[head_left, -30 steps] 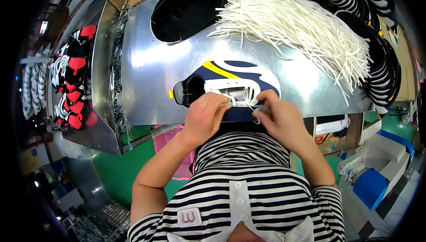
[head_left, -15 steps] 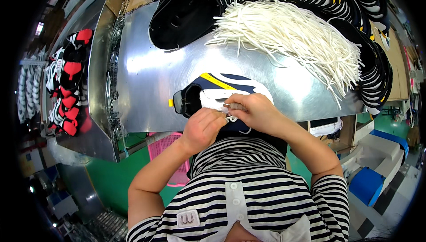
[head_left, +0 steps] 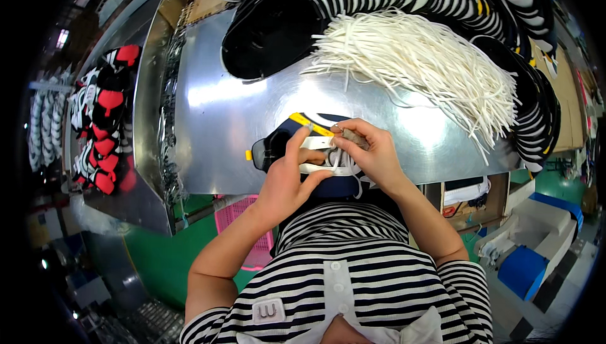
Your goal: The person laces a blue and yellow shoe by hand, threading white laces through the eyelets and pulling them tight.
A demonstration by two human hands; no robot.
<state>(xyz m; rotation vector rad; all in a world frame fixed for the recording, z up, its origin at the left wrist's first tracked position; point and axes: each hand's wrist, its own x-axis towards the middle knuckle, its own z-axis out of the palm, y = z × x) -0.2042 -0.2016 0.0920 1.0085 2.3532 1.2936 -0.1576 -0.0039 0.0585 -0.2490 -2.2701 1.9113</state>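
A navy shoe upper point(head_left: 334, 186) with a black collar, white eyelet strips and a yellow stripe lies at the near edge of the metal table, heel to the left. A white shoelace point(head_left: 336, 158) runs through its opening. My left hand point(head_left: 285, 177) is over the upper, thumb and index finger spread apart, another finger reaching in between the eyelet strips. On the toe side, my right hand point(head_left: 366, 148) has its fingertips pinched at the far eyelet strip, apparently on the lace. One right finger wears a wrap. The exact grip is partly hidden.
A heap of white laces point(head_left: 416, 72) lies on the metal table point(head_left: 208, 129), before long rows of nested dark uppers point(head_left: 278, 35). Red, black and white uppers point(head_left: 107, 123) hang over the left side. Below the table are a pink basket point(head_left: 237, 221) and an open drawer point(head_left: 470, 199).
My left hand has opened from a closed grip, its fingers now spread over the upper's opening. My right hand has shifted slightly up to the far eyelet strip. The whole view has moved a little.
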